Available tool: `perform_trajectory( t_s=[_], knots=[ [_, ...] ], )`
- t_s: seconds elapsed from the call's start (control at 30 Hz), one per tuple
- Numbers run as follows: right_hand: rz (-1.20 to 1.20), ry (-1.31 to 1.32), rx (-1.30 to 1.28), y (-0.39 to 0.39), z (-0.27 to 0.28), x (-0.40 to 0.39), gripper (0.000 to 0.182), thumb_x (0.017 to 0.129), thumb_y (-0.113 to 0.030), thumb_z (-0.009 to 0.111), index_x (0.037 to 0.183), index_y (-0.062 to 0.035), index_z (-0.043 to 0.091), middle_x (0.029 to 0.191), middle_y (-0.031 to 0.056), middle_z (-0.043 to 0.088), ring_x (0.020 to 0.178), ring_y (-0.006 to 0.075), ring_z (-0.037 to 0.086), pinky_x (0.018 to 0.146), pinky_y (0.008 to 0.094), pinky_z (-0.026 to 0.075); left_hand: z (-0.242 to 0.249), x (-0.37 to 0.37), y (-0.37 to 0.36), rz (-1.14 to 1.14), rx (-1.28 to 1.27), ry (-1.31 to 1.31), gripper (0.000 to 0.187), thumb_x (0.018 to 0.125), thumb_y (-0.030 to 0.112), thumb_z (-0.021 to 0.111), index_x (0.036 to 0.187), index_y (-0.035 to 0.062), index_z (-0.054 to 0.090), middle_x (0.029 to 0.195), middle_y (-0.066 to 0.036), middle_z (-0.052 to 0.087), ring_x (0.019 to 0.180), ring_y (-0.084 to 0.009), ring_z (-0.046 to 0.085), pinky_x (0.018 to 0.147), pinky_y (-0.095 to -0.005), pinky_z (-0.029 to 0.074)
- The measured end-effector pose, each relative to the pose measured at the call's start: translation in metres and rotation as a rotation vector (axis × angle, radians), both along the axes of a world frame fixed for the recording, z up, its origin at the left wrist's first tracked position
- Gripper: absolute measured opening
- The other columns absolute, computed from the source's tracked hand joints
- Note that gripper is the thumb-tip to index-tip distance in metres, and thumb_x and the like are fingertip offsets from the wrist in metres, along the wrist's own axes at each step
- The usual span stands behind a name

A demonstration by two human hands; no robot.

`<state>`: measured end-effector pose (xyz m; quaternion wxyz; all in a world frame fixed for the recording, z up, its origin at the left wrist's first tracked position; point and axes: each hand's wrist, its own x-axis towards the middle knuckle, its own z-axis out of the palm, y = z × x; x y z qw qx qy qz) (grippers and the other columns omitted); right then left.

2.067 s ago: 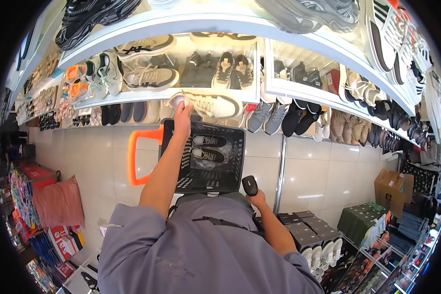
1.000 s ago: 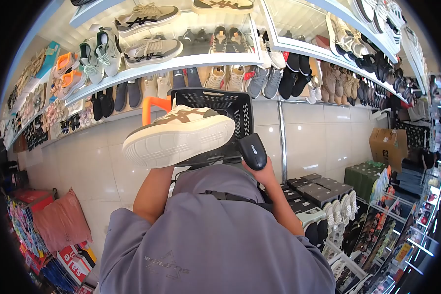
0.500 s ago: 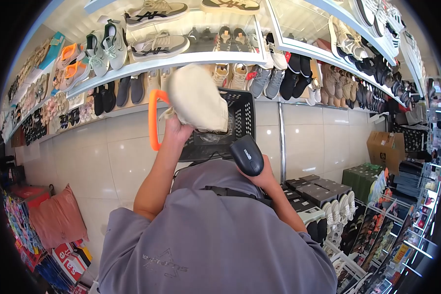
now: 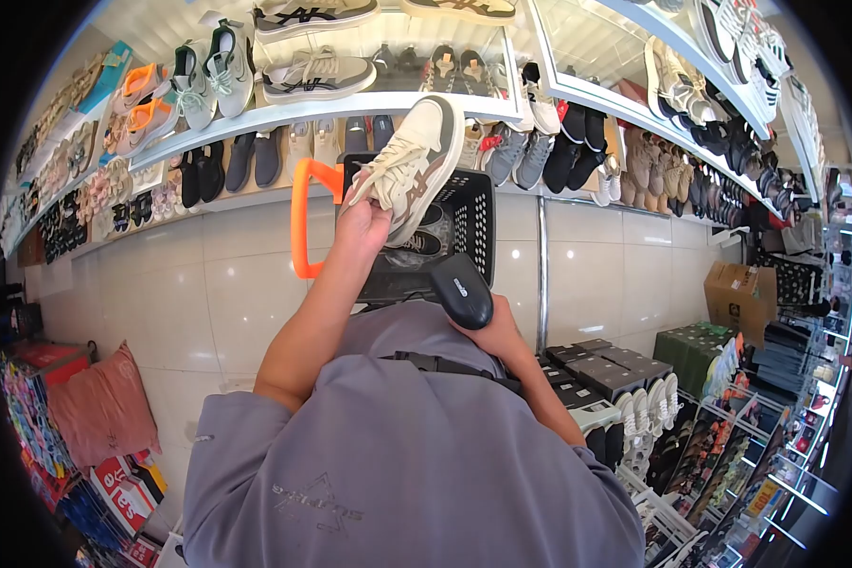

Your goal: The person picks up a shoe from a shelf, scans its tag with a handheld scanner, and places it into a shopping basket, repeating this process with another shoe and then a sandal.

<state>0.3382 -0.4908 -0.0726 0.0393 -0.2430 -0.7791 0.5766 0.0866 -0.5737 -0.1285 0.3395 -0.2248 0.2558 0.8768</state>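
Observation:
My left hand (image 4: 363, 227) grips a cream sneaker (image 4: 424, 161) with brown stripes and cream laces. Its toe points up and away from me, and its laces face left. My right hand (image 4: 498, 331) is wrapped round a black handheld barcode scanner (image 4: 464, 292), held low in front of my waist. Beneath the sneaker stands a black shopping basket (image 4: 481, 222) with perforated sides, its orange handle (image 4: 300, 222) sticking out to the left. Inside the basket lies dark footwear (image 4: 417, 243), partly hidden by the sneaker.
Ahead run lit shelves (image 4: 350, 106) of sneakers, with more shoes in a row below. Stacked dark shoeboxes (image 4: 615, 369) and white shoes stand to my right, near a cardboard box (image 4: 740, 293). Pink fabric (image 4: 104, 402) lies on the left. Beige floor tiles (image 4: 246, 284) lie between.
My left hand has turned the sneaker, so its laces and striped side now show, and moved it slightly right. The scanner in my right hand has shifted a little to the left.

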Motion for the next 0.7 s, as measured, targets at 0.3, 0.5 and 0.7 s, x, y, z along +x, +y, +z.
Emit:
perform_trajectory(
  t_s=[0.3,0.5,0.7],
  knots=[
    [0.015,-0.116,0.033,0.008,0.022,0.001,0.033,0.069,-0.010,0.077,0.097,0.0000,0.063,0.084,0.0111,0.068,0.076,0.0154,0.065,0.070,0.0290,0.049,0.034,0.031,-0.027,-0.608,-0.912,1.880,0.015,0.076,0.010,0.062,0.079,0.0035,0.049,0.074,-0.009,0.054,0.073,-0.0300,0.058,0.065,-0.0423,0.047],
    [0.072,-0.090,0.113,0.020,0.044,-0.010,0.024,0.069,-0.013,0.080,0.082,-0.0009,0.064,0.072,0.0062,0.066,0.064,0.0109,0.059,0.061,0.0285,0.048,0.030,0.061,-0.050,-0.815,-0.492,2.126,0.016,0.070,0.009,0.063,0.077,0.0052,0.050,0.076,-0.008,0.052,0.075,-0.0276,0.056,0.066,-0.0394,0.048],
    [0.107,-0.083,0.090,0.029,0.034,-0.013,0.022,0.070,-0.012,0.078,0.084,-0.0001,0.065,0.072,0.0059,0.066,0.064,0.0091,0.057,0.062,0.0280,0.048,0.035,0.057,-0.055,-0.784,-0.485,2.185,0.017,0.069,0.010,0.065,0.076,0.0064,0.050,0.077,-0.006,0.053,0.075,-0.0246,0.056,0.064,-0.0384,0.048]
  ],
)
